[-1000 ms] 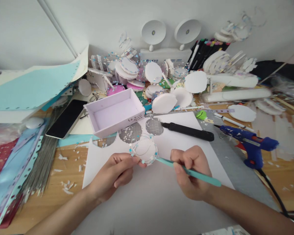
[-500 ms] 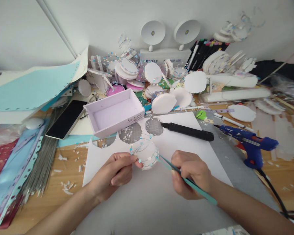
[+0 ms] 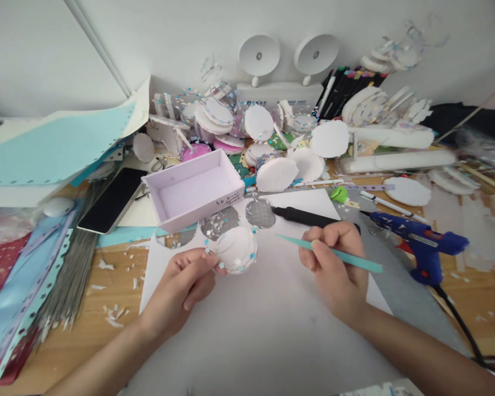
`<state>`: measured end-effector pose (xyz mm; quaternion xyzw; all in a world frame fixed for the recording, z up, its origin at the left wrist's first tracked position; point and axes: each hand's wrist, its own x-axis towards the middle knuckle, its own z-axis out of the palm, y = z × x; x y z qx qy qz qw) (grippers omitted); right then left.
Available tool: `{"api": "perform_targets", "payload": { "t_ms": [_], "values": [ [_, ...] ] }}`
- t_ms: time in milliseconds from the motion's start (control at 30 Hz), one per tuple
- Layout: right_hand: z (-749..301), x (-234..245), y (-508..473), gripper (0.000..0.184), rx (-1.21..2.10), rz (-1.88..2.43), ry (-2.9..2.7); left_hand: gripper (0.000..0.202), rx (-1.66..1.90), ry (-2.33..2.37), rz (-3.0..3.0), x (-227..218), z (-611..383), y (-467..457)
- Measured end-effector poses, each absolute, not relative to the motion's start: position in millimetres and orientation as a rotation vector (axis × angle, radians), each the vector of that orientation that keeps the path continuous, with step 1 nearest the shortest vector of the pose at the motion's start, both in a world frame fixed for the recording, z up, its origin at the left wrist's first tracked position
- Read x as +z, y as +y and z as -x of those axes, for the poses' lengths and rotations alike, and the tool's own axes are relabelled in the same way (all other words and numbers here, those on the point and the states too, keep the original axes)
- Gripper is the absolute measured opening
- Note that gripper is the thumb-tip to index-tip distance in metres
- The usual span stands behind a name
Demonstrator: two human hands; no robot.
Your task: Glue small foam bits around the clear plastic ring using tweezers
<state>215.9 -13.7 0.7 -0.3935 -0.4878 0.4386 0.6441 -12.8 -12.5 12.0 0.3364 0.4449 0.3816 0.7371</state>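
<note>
Between the thumb and fingers of my left hand is the edge of a white foam disc, trimmed with wire and small blue and white stars. The disc is tilted and held above a white sheet. My right hand is closed around teal tweezers, whose tip points left toward the disc but stands apart from it. Behind that hand lies a black pen-like tool, its right end partly covered by my fingers.
A lilac open box stands behind the disc. A phone lies to its left. A blue glue gun with a cord rests at the right. White discs and star-trimmed pieces crowd the back, before a twin-headed lamp. Thin wires lie left.
The tweezers have drawn away from the disc to the right and turned in my right hand. My left hand has shifted slightly left with the disc and tilted its face more toward me.
</note>
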Motion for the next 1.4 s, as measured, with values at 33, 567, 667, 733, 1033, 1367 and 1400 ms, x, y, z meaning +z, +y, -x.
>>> {"api": "perform_targets", "payload": {
  "t_ms": [33,567,667,733,1033,1367,1400],
  "values": [
    [-216.7,0.2,-12.0,0.017,1.025,0.917,-1.061,0.031,0.884,0.992,-0.728,13.2,13.5,-11.1],
    [-221.5,-10.0,3.6,0.006,1.026,1.114,-0.990,0.045,1.125,0.990,-0.551,24.3,20.0,-3.4],
    [-225.3,-11.8,11.6,0.007,1.026,1.142,-0.908,0.028,1.149,0.833,-0.446,23.8,24.2,-0.6],
    [-226.4,-12.2,15.0,0.009,1.035,1.174,-0.884,0.023,1.158,0.712,-0.387,23.1,26.8,0.5],
    [-220.9,-13.2,-3.8,0.014,1.149,1.138,-1.596,0.029,1.042,0.774,-0.537,25.1,21.2,-4.1],
    [-218.9,-10.9,-0.9,0.020,0.698,0.828,-2.246,0.031,0.973,0.965,-0.714,18.3,12.5,-9.6],
    [-219.0,-10.3,-0.7,0.021,0.680,0.809,-2.252,0.031,0.970,0.975,-0.723,17.6,12.5,-9.6]
  ]
}}
